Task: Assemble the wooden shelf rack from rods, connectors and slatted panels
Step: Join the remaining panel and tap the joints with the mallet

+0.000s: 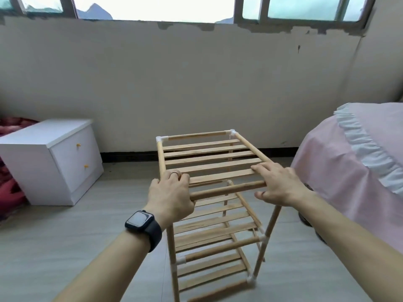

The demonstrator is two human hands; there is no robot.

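Note:
The wooden shelf rack point(218, 225) stands upright on the floor in front of me, with three slatted tiers, round rods and white connectors point(232, 132) at the corners. My left hand point(172, 197), with a ring and a dark watch on the wrist, grips the near-left corner of the top slatted panel point(207, 158), fingers curled over the rod. My right hand point(277, 184) lies on the near-right corner, fingers stretched flat over the slats and thumb beside the front rod point(229, 189). Both near top connectors are hidden under my hands.
A white two-drawer cabinet point(54, 158) stands to the left, with red bedding point(8, 162) behind it. A bed with a pink cover point(353, 162) fills the right side. A plastered wall point(196, 83) with windows is behind the rack. The floor point(87, 236) is grey tile.

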